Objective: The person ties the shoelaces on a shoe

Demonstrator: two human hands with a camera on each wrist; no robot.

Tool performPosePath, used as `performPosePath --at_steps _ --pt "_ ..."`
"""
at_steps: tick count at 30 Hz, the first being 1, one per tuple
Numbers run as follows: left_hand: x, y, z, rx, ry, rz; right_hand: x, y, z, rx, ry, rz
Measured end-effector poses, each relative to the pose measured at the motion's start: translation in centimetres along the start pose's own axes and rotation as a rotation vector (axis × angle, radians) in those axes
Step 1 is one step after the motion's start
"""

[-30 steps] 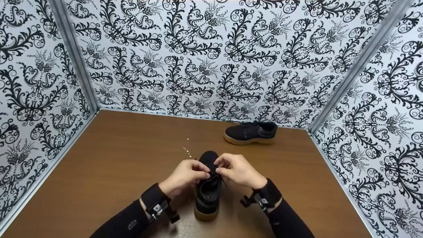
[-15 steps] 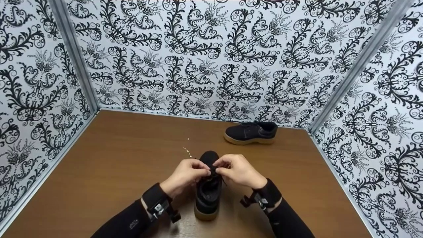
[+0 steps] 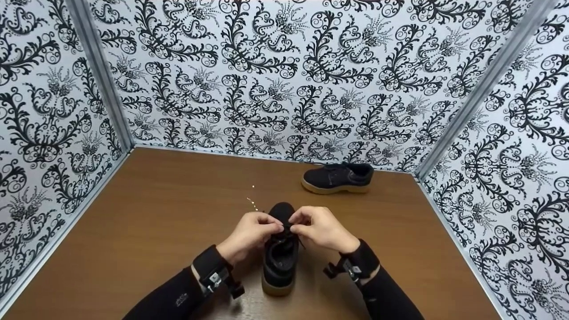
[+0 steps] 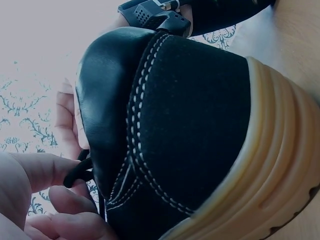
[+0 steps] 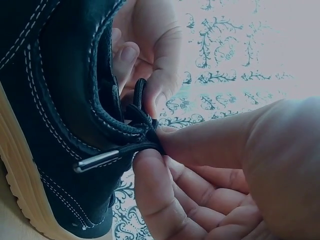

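Note:
A black shoe (image 3: 279, 278) with a tan sole stands upright on the table, toe pointing away from me. Over its front, my left hand (image 3: 250, 233) and right hand (image 3: 323, 229) face each other, close together. In the left wrist view, my left thumb and forefinger pinch a loop of the black shoelace (image 4: 77, 175). The right wrist view has my right thumb and forefinger pinching the lace beside a crossing at the shoe's tongue. One lace end with a metal tip (image 5: 97, 161) sticks out past those fingers. White stitching runs along the shoe's side.
A second black shoe (image 3: 337, 178) with a tan sole lies on its sole at the back right of the brown table (image 3: 178, 191), side-on. Small bright specks (image 3: 252, 203) show beyond the left hand. Patterned walls (image 3: 266, 80) close off the back and both sides.
Both hands stay over the shoe with only slight shifts of the fingers; the left hand has edged a little forward. The shoes have not moved.

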State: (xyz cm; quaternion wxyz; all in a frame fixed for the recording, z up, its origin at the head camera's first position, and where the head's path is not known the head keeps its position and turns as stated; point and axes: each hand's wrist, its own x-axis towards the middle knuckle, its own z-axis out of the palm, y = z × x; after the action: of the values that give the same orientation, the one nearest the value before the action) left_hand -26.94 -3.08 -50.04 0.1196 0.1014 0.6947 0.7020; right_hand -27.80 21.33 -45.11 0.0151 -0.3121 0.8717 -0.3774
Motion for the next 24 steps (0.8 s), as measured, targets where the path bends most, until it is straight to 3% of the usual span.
performPosePath --at_steps 14,24 --pt "0.07 -0.17 0.09 -0.039 0.0 -0.008 0.21 0.59 0.18 -0.03 0.015 -0.111" --pt "0.24 -0.27 -0.14 -0.099 -0.04 -0.032 0.22 0.25 0.55 -0.054 0.028 0.014"
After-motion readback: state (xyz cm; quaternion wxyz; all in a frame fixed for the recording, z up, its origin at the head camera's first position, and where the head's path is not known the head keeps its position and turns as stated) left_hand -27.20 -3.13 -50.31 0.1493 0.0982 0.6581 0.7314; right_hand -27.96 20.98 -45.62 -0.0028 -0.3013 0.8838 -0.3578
